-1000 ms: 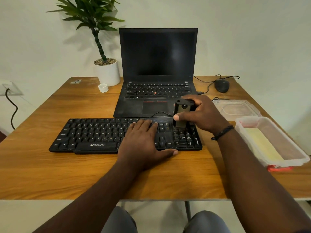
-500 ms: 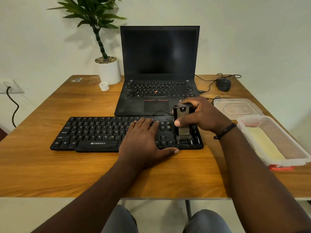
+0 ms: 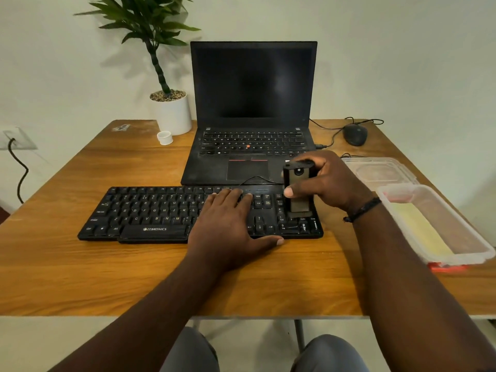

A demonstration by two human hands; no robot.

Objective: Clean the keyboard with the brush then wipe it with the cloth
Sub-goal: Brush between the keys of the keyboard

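Observation:
A black keyboard (image 3: 150,210) lies across the wooden table (image 3: 80,277) in front of me. My left hand (image 3: 228,224) rests flat on its right-middle keys, fingers straight, thumb on the table at the front edge. My right hand (image 3: 327,181) grips a black upright brush (image 3: 297,191) between thumb and fingers. The brush's lower end stands on the number pad at the keyboard's right end. A yellow cloth (image 3: 421,232) lies in a clear plastic box (image 3: 456,253) to the right.
An open black laptop (image 3: 252,103) stands behind the keyboard. The box's lid (image 3: 375,173) lies at the right, a mouse (image 3: 355,134) behind it. A potted plant (image 3: 171,111) and a small white cap (image 3: 165,137) sit at the back left.
My right hand has drawn the brush back and forth over the number pad; it now stands near the pad's middle. My left hand has stayed on the keys.

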